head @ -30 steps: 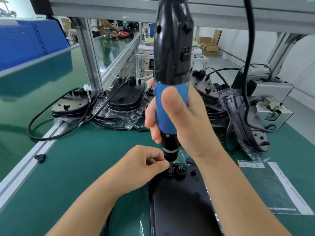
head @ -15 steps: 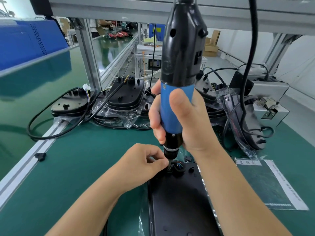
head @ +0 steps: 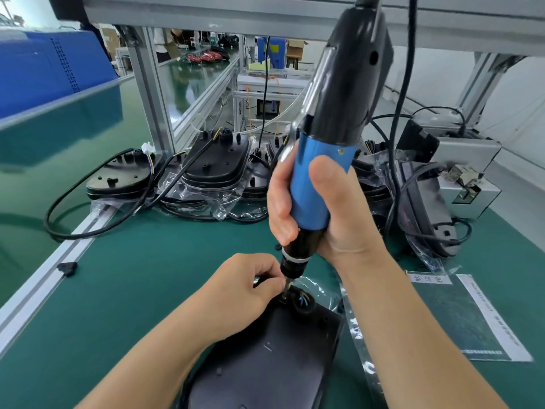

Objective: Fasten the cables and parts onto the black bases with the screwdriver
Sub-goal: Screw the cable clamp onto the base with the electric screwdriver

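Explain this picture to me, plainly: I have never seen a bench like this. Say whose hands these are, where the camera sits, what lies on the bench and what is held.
No machine works here: a person does, and the camera sits on their head, looking down at their own hands. The right hand grips a powered screwdriver held nearly upright, tilted a little, with a cord running up from its top. Its bit points down at the near black base, beside a round opening with coloured wires. The left hand pinches something small at the bit; I cannot tell what. On the green mat further back lie more bases with cables, some in clear bags.
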Demonstrator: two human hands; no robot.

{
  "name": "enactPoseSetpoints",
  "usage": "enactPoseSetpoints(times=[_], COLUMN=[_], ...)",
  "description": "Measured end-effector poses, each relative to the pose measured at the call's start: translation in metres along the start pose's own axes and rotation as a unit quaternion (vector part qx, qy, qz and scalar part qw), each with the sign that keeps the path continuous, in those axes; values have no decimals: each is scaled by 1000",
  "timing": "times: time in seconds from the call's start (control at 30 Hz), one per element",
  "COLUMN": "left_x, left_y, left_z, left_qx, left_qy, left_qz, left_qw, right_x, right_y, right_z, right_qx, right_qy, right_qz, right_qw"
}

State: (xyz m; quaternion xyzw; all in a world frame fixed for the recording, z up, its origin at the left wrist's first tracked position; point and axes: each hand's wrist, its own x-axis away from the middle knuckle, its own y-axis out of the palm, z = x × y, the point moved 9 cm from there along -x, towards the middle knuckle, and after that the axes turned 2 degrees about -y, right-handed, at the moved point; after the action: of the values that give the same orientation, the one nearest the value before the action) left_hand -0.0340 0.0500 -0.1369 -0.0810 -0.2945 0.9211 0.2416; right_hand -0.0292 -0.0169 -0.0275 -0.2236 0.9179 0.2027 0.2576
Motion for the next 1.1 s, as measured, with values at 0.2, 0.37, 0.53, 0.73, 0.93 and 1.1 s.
enactPoseSetpoints(times=[0.2, 0.37, 0.53, 0.73, 0.93, 1.1], left_x=[0, -1, 5, 26, 25, -9], left_y=[-3, -4, -15, -52, -55, 4], left_z=[-1, 1, -6, -29, 6, 58], left_qx=[-2, -17, -39, -30, -125, -168], left_qy=[-7, -7, -30, -59, -38, 8], left_qz=[7, 8, 43, 130, 173, 88], left_qw=[1000, 1000, 998, 989, 976, 982], right_x=[2, 2, -1, 72, 140, 154], right_y=[-1, 2, -25, -117, -197, -217], right_z=[-12, -49, -120, -120, -119, -110], right_qx=[-4, -5, 204, 338, 321, 286], right_qy=[-38, -102, -96, -35, -24, -20], right_qz=[6, 15, 134, 346, 485, 522], right_qw=[999, 995, 965, 874, 813, 804])
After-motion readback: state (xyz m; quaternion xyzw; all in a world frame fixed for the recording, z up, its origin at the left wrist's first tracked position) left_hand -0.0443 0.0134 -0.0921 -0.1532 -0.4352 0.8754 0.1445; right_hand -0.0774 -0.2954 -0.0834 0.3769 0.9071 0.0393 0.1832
